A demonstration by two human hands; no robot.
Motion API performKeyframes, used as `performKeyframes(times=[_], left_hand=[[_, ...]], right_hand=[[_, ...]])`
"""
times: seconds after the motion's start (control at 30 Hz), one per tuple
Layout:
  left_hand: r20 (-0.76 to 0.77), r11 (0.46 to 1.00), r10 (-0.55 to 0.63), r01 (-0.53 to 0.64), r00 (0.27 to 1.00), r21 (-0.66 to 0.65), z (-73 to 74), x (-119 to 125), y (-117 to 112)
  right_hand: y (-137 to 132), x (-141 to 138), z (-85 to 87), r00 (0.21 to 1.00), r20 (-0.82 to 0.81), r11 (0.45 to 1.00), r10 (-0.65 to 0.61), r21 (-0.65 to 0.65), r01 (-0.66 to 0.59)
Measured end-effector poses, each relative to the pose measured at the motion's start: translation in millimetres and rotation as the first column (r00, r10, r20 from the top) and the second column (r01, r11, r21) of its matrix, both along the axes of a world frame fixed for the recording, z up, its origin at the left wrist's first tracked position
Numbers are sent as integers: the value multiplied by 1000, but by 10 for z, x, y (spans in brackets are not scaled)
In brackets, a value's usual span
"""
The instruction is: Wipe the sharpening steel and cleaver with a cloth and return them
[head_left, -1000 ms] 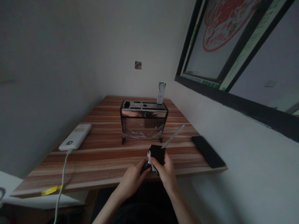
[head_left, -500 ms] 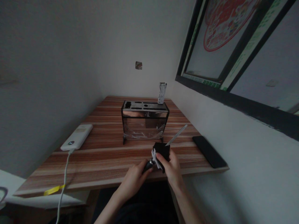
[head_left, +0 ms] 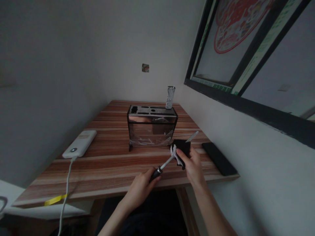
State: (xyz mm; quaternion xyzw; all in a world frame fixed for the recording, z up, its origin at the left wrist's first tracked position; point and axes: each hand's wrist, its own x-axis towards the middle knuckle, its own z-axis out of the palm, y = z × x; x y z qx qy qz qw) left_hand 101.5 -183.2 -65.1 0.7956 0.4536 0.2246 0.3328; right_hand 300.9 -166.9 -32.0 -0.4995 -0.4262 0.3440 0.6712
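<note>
My left hand (head_left: 142,185) is closed around the dark handle of a knife (head_left: 167,160), whose pale blade points up and to the right. My right hand (head_left: 192,163) pinches a folded black-and-white cloth (head_left: 179,150) around the blade's far half; the tip sticks out beyond it. Both hands hover over the front edge of the wooden table (head_left: 115,160). A metal knife block (head_left: 152,127) with slots on top and a clear front stands just behind them.
A white power bank (head_left: 79,148) with a cable lies at the left. A black phone (head_left: 219,158) lies by the right wall. A small silver packet (head_left: 170,97) stands at the back. Yellow tape (head_left: 54,200) marks the front edge. A framed window is on the right.
My right hand has slid the cloth up along the blade, away from the handle, baring the near part of the blade. My left hand has stayed in place on the handle.
</note>
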Motion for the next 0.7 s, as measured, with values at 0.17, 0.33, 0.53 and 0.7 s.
performKeyframes(times=[0.17,0.33,0.53,0.7], left_hand=[[3,1000,-17,17,1000,-7,-12,-4,5],[7,1000,-20,20,1000,-14,-14,-4,8],[0,999,-44,44,999,-12,7,-8,-1],[-36,999,-40,39,999,-29,8,-21,0]], right_hand=[[37,94,85,999,-3,999,-33,22,33],[55,192,177,998,-37,999,-44,27,45],[111,383,305,991,-41,986,-130,103,133],[242,650,476,960,-112,935,-256,222,275]])
